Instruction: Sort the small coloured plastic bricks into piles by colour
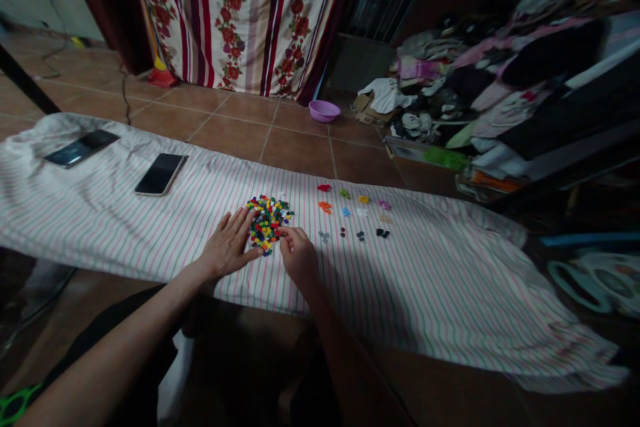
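A heap of small multicoloured pieces (270,217) lies on a striped cloth (425,293). My left hand (227,243) rests flat against the heap's left side, fingers stretched out. At the right edge of the heap, my right hand (297,253) has thumb and forefinger pinched together; whatever is between them is too small to make out. To the right, little groups sorted by colour sit in rows, among them red pieces (324,187), orange pieces (325,207), yellow pieces (364,199), blue pieces (346,212) and black pieces (383,233).
Two dark-screened devices, a phone (161,174) and another slab (83,148), lie on the cloth at left. Beyond it are a purple basin (325,111) on the tiled floor, a floral curtain (260,20) and piled clothes (480,73).
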Tool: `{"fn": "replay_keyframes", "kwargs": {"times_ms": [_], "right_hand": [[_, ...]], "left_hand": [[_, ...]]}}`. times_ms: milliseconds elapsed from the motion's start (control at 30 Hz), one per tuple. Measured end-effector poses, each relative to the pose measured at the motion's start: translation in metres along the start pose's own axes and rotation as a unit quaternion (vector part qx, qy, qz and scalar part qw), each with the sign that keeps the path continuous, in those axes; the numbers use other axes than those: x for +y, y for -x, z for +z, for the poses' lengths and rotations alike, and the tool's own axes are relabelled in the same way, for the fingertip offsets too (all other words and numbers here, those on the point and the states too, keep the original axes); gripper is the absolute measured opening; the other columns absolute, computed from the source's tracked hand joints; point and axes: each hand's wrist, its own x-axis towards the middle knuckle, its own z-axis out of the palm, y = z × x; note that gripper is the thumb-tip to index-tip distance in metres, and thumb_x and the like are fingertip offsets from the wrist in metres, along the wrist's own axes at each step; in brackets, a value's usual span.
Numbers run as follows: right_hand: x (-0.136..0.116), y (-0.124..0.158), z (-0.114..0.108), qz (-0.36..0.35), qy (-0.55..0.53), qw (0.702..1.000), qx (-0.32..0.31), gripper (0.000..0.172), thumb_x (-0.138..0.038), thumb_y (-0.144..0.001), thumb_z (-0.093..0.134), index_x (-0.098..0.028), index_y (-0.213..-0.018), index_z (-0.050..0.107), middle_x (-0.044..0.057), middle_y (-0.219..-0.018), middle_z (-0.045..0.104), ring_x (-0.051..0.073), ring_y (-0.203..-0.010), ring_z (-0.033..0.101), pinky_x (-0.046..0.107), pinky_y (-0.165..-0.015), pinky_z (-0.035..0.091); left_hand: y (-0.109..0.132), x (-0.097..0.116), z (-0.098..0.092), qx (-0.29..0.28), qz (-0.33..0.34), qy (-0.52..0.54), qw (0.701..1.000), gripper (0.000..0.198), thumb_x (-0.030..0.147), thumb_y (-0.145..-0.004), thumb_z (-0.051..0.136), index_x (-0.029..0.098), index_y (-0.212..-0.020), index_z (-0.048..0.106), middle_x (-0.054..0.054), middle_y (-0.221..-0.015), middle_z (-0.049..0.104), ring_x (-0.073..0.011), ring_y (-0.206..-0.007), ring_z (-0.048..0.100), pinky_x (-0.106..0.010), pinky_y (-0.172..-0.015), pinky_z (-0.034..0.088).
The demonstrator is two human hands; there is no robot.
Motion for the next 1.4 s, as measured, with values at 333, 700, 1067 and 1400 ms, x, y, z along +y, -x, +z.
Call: {"fn": "replay_keyframes", "kwargs": {"times_ms": [333, 700, 1067, 1400], "right_hand": [[0.006, -0.003, 0.002, 0.032, -0.048, 0.998, 0.028, 0.031, -0.014, -0.082, 0.046, -0.021, -0.101, 0.069, 0.007, -0.098, 0.068, 0.018, -0.085, 0.065, 0.033, -0.08, 0.056], [0.005, 0.009, -0.02, 0.042, -0.062, 0.996, 0.041, 0.022, -0.02, -0.08, 0.048, -0.022, -0.088, 0.069, 0.005, -0.091, 0.067, 0.017, -0.08, 0.065, 0.031, -0.077, 0.056], [0.054, 0.02, -0.083, 0.178, -0.091, 0.962, 0.184, 0.027, -0.039, -0.073, 0.061, -0.02, -0.091, 0.066, 0.007, -0.088, 0.073, 0.02, -0.078, 0.068, 0.033, -0.071, 0.056], [0.119, 0.024, -0.136, 0.261, -0.207, 0.877, 0.346, 0.035, -0.04, -0.059, 0.069, -0.017, -0.086, 0.068, 0.006, -0.076, 0.072, 0.021, -0.076, 0.069, 0.034, -0.073, 0.055]], "left_hand": [[-0.012, 0.011, -0.007, 0.05, 0.013, 0.155, 0.987, 0.074, 0.045, -0.094, 0.042, 0.016, -0.154, 0.011, -0.017, -0.155, 0.034, -0.0273, -0.145, 0.028, -0.049, -0.115, 0.034], [-0.034, 0.005, 0.015, 0.056, -0.071, 0.074, 0.993, 0.048, 0.035, -0.098, 0.025, 0.014, -0.137, 0.044, -0.019, -0.145, 0.047, -0.0303, -0.143, 0.032, -0.057, -0.112, 0.033], [-0.038, 0.008, 0.021, 0.083, -0.081, 0.056, 0.992, 0.046, 0.038, -0.096, 0.028, 0.017, -0.131, 0.05, -0.017, -0.139, 0.053, -0.0306, -0.139, 0.039, -0.057, -0.109, 0.035], [-0.038, 0.011, 0.023, 0.11, -0.075, 0.047, 0.99, 0.047, 0.038, -0.095, 0.026, 0.014, -0.13, 0.049, -0.02, -0.135, 0.056, -0.0324, -0.138, 0.04, -0.057, -0.109, 0.036]]}}
